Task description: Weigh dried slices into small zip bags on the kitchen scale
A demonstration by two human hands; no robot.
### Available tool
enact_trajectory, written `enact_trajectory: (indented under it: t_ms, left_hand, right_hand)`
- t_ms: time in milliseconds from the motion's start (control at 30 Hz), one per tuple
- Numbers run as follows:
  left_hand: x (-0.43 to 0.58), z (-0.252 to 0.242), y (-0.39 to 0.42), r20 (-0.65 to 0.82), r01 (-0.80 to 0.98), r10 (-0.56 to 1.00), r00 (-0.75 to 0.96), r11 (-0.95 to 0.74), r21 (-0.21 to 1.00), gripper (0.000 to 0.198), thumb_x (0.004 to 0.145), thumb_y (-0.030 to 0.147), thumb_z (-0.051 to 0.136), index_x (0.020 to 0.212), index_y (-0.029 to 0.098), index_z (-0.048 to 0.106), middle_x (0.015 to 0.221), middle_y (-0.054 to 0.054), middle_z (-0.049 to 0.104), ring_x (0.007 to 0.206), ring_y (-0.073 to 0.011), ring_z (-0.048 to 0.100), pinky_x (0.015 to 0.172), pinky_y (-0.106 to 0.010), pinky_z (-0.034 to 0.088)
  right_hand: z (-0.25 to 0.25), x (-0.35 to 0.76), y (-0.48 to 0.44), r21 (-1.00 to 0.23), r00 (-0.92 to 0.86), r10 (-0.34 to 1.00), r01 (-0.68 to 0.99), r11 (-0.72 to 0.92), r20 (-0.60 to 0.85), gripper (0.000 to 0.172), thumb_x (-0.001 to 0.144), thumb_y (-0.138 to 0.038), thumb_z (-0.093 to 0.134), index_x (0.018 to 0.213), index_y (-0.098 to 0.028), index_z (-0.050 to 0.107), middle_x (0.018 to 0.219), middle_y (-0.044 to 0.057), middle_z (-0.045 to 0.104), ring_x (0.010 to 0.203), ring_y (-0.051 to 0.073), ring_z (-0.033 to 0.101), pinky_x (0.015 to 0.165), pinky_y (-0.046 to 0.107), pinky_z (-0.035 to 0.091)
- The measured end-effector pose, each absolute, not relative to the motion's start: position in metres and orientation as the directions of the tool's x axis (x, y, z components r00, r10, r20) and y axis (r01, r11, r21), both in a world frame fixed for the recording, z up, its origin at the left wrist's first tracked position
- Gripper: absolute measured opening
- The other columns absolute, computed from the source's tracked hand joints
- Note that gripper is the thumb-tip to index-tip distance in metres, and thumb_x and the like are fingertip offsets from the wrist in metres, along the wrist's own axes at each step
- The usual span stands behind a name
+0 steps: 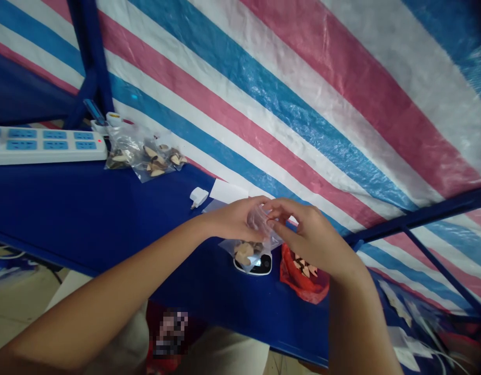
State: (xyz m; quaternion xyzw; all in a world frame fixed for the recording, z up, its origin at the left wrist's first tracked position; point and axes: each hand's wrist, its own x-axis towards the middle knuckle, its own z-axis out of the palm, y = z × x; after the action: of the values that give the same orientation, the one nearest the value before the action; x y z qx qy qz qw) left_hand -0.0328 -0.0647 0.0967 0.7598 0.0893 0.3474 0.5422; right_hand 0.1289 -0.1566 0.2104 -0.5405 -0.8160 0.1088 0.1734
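Note:
My left hand (234, 219) and my right hand (306, 234) meet over the blue table (87, 208), both pinching the top of a small clear plastic bag (250, 247). The bag holds several tan and dark wooden pieces and hangs just above a small white scale (259, 266). To the right of the scale lies a red plastic bag (303, 278) with similar wooden pieces, partly hidden by my right hand.
Filled clear bags (146, 156) lie at the back left beside a white and blue power strip (45, 145). A white plug adapter (198, 197) and a white paper (228, 191) sit behind my hands. A striped tarp (303, 94) forms the back wall.

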Motion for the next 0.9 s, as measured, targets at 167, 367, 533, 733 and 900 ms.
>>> enact_trajectory:
  t_ms: [167,367,533,733,900]
  left_hand:
    - [-0.07,0.108,-0.055,0.402,-0.156,0.676,0.617,-0.396,0.905,0.032,0.077,0.035,0.078,0.105,0.023,0.067,0.09,-0.003,0.071,0.08,-0.0213,0.07,0.064,-0.031,0.054]
    - [-0.147,0.111,0.042,0.399,0.128,0.889,0.226,-0.433,0.892,0.046,0.073,0.036,0.084,0.111,0.02,0.063,0.084,-0.002,0.069,0.07,-0.0175,0.066,0.06,-0.028,0.053]
    - [-0.221,0.071,0.117,0.351,0.585,0.924,-0.153,-0.202,0.786,0.044,0.074,0.025,0.082,0.111,0.017,0.061,0.086,0.001,0.068,0.077,-0.0145,0.064,0.085,-0.036,0.056]
    - [-0.222,0.081,0.086,0.684,0.647,0.685,-0.253,-0.406,0.645,0.043,0.077,0.022,0.071,0.118,0.019,0.058,0.103,-0.003,0.068,0.09,-0.021,0.067,0.081,-0.038,0.055]
    - [-0.149,0.076,-0.009,0.717,0.446,0.661,0.224,-0.723,0.527,0.01,0.088,0.027,0.06,0.095,0.022,0.064,0.092,-0.001,0.069,0.079,-0.0166,0.063,0.075,-0.032,0.051]
  right_hand:
    - [0.212,0.141,-0.178,-0.481,-0.114,0.903,0.815,0.324,0.415,0.036,0.092,-0.037,0.07,0.126,-0.03,0.065,0.119,0.006,0.072,0.105,0.023,0.069,0.089,0.034,0.057]
    - [0.162,0.189,-0.217,-0.742,0.21,0.937,0.667,0.073,0.28,0.034,0.087,-0.05,0.072,0.114,-0.029,0.07,0.108,0.009,0.075,0.098,0.026,0.073,0.085,0.035,0.061]
    - [0.108,0.221,-0.246,-0.85,0.426,0.893,0.516,-0.107,0.147,0.044,0.077,-0.057,0.079,0.108,-0.026,0.074,0.107,0.01,0.076,0.096,0.028,0.074,0.087,0.037,0.062]
    - [0.085,0.234,-0.271,-0.85,0.548,0.827,0.491,-0.192,0.13,0.038,0.077,-0.059,0.076,0.101,-0.029,0.075,0.091,0.006,0.076,0.077,0.025,0.074,0.072,0.034,0.063]
    - [0.076,0.169,-0.292,-0.702,-0.136,0.961,0.708,-0.075,-0.24,0.015,0.092,-0.053,0.062,0.09,-0.042,0.073,0.092,0.002,0.074,0.085,0.025,0.073,0.055,0.032,0.057]
